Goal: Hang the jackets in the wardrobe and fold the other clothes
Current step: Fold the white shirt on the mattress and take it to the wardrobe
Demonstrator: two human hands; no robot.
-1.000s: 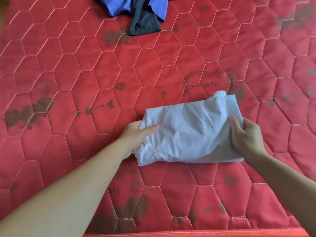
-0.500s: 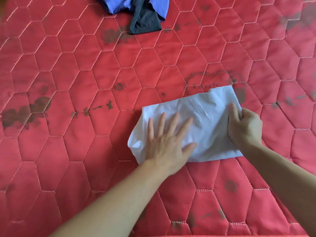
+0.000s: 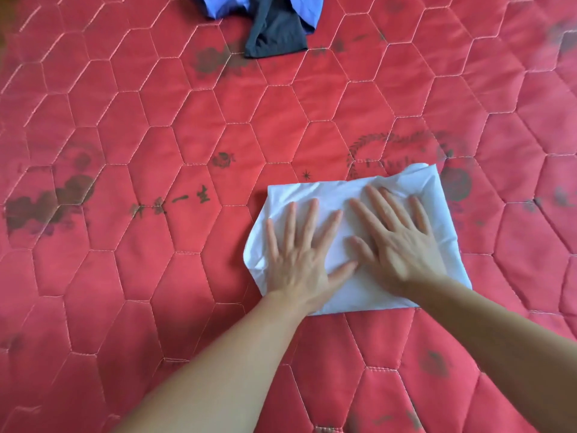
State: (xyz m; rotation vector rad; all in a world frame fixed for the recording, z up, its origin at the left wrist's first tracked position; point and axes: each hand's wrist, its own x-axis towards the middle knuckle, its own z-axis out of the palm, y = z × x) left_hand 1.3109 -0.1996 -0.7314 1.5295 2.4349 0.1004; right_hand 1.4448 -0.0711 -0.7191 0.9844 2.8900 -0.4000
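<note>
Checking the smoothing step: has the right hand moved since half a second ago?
Yes. The right hand left the white cloth's right edge and now presses flat on its middle, beside the left hand.

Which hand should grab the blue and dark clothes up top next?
Probably the left hand. Both press flat on the white cloth, but the pile of clothes lies more on its side than the right hand.

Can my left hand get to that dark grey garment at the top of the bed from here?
Probably yes: the left hand lies flat on the white cloth, holding nothing, and only bare red mattress separates it from the dark grey garment.
</note>
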